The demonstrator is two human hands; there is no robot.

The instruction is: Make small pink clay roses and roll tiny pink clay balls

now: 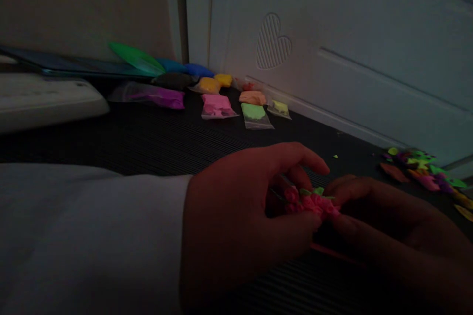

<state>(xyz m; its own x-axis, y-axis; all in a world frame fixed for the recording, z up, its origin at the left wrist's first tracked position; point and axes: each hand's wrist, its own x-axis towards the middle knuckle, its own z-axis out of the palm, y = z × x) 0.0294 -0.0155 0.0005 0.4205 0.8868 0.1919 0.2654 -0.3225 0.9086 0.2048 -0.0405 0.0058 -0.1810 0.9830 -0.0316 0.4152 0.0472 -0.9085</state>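
Observation:
Between my two hands is a cluster of small pink clay roses [314, 204] with light green leaves [318, 190] along its top. My left hand [244, 206] reaches in from the left in a white sleeve, thumb along the near side of the roses and fingers curved behind them. My right hand [391, 226] pinches the cluster's right end between thumb and finger. Below the hands a thin reddish strip [332, 252] shows; what it belongs to is hidden. The scene is dim.
Bags of coloured clay lie at the back: purple [170, 97], pink [217, 106], light green [254, 112], orange [252, 98], yellow [280, 107] and others. A pile of colourful clay pieces [424, 167] lies right, along the white panel [351, 24]. A white object [48, 101] stands left.

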